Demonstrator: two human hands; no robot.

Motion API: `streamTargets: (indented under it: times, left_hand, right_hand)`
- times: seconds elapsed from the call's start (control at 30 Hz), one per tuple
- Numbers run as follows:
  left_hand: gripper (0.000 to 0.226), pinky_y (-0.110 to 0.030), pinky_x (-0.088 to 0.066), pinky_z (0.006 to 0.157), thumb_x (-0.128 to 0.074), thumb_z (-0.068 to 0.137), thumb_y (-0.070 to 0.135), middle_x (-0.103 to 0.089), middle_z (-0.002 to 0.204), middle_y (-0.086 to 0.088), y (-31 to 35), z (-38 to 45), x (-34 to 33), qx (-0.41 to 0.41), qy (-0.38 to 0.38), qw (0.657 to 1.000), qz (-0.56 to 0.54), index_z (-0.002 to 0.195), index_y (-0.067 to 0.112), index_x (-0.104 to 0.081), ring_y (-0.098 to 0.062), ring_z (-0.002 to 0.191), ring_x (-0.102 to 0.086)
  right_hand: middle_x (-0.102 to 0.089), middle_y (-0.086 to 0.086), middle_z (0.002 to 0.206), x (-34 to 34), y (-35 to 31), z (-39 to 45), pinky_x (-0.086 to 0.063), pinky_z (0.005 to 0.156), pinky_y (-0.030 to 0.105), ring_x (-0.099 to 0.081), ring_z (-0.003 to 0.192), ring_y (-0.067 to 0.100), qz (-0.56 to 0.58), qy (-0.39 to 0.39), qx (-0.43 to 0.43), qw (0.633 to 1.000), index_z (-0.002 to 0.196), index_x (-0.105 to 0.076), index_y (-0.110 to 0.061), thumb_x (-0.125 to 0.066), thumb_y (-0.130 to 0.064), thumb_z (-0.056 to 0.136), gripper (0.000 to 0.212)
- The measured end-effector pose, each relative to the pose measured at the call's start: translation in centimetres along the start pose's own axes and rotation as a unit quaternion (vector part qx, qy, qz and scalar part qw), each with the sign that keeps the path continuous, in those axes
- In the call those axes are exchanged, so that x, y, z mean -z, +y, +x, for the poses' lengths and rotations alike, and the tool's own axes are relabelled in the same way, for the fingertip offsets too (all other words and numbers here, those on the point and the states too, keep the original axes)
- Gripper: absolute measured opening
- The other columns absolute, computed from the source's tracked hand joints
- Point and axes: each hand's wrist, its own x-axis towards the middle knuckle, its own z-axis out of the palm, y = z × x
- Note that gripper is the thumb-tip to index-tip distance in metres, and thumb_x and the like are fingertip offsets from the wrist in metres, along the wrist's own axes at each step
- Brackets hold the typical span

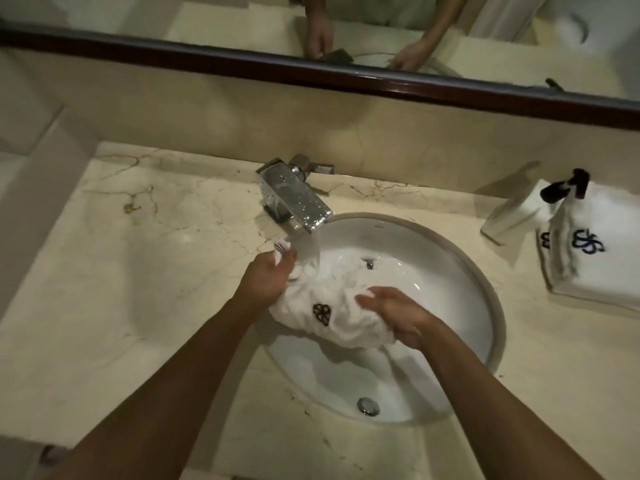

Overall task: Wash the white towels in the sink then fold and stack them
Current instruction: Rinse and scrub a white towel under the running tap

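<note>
A wet white towel (332,306) with a dark embroidered emblem is bunched over the round white sink (485,292). Water runs from the chrome faucet (294,199) onto its upper part. My left hand (266,278) grips the towel's left end near the sink's rim, with a small tag poking out above the fingers. My right hand (394,313) grips the bunched right end over the basin. A folded white towel stack (595,258) with blue emblems lies on the counter at the right.
The sink is set in a cream marble counter (138,271). A white pump bottle with a dark nozzle (519,209) leans beside the folded stack. A dark-framed mirror (346,74) runs along the back wall. The overflow cap (369,407) sits at the basin's near side.
</note>
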Motion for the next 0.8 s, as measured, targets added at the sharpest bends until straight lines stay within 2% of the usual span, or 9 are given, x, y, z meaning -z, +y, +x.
streamTargets:
  times: [0.1, 0.23, 0.33, 0.4, 0.47, 0.53, 0.6, 0.7, 0.8]
  left_hand:
    - [0.053, -0.030, -0.043, 0.071, -0.047, 0.102, 0.044, -0.069, 0.080, -0.013, 0.8, -0.4, 0.2, 0.013, 0.006, 0.999, 0.048, 0.088, -0.003, -0.067, -0.024, 0.074, -0.061]
    - [0.017, -0.034, -0.057, 0.073, -0.059, 0.096, 0.016, -0.075, 0.085, -0.011, 2.9, -0.1, -1.8, 0.098, -0.026, 0.990, -0.097, 0.101, 0.006, -0.071, -0.028, 0.083, -0.071]
    - [0.018, -0.040, -0.058, 0.084, -0.054, 0.097, 0.012, -0.074, 0.095, -0.012, 4.5, 0.5, -4.5, 0.093, -0.029, 0.982, -0.160, 0.110, 0.008, -0.066, -0.029, 0.091, -0.071]
    - [0.021, -0.033, -0.057, 0.079, -0.047, 0.101, 0.017, -0.070, 0.098, -0.013, 5.5, 0.6, -5.7, 0.082, 0.001, 0.989, -0.119, 0.110, 0.007, -0.064, -0.027, 0.094, -0.069]
    - [0.030, -0.035, -0.051, 0.078, -0.041, 0.105, 0.025, -0.066, 0.101, -0.014, 6.1, 0.8, -6.3, 0.055, 0.011, 0.995, -0.085, 0.113, 0.007, -0.064, -0.027, 0.099, -0.065]
    - [0.040, -0.028, -0.042, 0.079, -0.035, 0.107, 0.035, -0.063, 0.106, -0.005, 6.2, 0.9, -6.8, 0.022, 0.004, 1.000, 0.013, 0.119, 0.011, -0.063, -0.021, 0.101, -0.061]
    - [0.039, -0.028, -0.045, 0.079, -0.036, 0.107, 0.037, -0.065, 0.105, -0.007, 5.8, 1.8, -6.8, 0.020, 0.018, 0.999, 0.025, 0.114, 0.010, -0.064, -0.022, 0.100, -0.062]
    - [0.020, -0.021, -0.053, 0.066, -0.053, 0.101, 0.021, -0.066, 0.082, -0.009, 4.9, 4.0, -5.8, 0.066, 0.065, 0.993, -0.078, 0.088, 0.009, -0.063, -0.025, 0.083, -0.064]
    - [0.035, -0.023, -0.052, 0.069, -0.046, 0.103, 0.039, -0.068, 0.085, -0.007, 4.3, 3.4, -6.1, 0.050, 0.050, 0.998, -0.006, 0.094, 0.013, -0.066, -0.019, 0.080, -0.064]
  right_hand:
    - [-0.073, 0.015, 0.097, 0.4, -0.6, 0.0, -0.059, 0.072, 0.037, -0.071, 0.083, 0.028, 0.259, -0.001, -0.001, 0.966, 0.107, -0.068, -0.002, -0.051, -0.013, 0.100, 0.021]
    - [-0.065, 0.026, 0.124, -2.1, -1.6, 1.2, -0.052, 0.100, 0.044, -0.065, 0.114, 0.037, 0.408, -0.021, 0.011, 0.913, 0.130, -0.060, 0.008, -0.052, -0.021, 0.099, 0.043]
    - [-0.067, 0.025, 0.114, -6.8, -3.3, 1.9, -0.058, 0.085, 0.037, -0.068, 0.103, 0.033, 0.315, 0.031, 0.078, 0.945, 0.124, -0.059, 0.004, -0.048, -0.020, 0.104, 0.033]
    - [-0.068, 0.010, 0.105, -9.1, -4.4, 2.2, -0.056, 0.082, 0.028, -0.067, 0.101, 0.021, 0.216, 0.070, 0.135, 0.964, 0.118, -0.057, -0.011, -0.044, -0.022, 0.107, 0.021]
    - [-0.067, 0.006, 0.103, -9.6, -4.8, 3.7, -0.055, 0.089, 0.034, -0.065, 0.102, 0.020, 0.183, 0.099, 0.170, 0.963, 0.114, -0.057, -0.014, -0.042, -0.026, 0.107, 0.021]
    - [-0.067, 0.011, 0.102, -9.1, -5.3, 5.4, -0.054, 0.091, 0.043, -0.065, 0.102, 0.029, 0.185, 0.150, 0.169, 0.956, 0.109, -0.058, -0.010, -0.044, -0.028, 0.106, 0.023]
    - [-0.065, 0.011, 0.101, -9.5, -5.9, 6.3, -0.055, 0.085, 0.041, -0.064, 0.100, 0.029, 0.207, 0.164, 0.145, 0.954, 0.114, -0.056, -0.008, -0.043, -0.027, 0.106, 0.025]
    - [-0.063, 0.003, 0.100, -10.8, -6.1, 5.3, -0.048, 0.069, 0.025, -0.061, 0.090, 0.015, 0.140, 0.127, 0.168, 0.967, 0.122, -0.055, -0.011, -0.038, -0.029, 0.107, 0.029]
    - [-0.063, 0.000, 0.090, -9.8, -5.1, 5.5, -0.045, 0.065, 0.020, -0.059, 0.084, 0.016, 0.125, 0.150, 0.194, 0.961, 0.107, -0.057, -0.012, -0.041, -0.028, 0.105, 0.022]
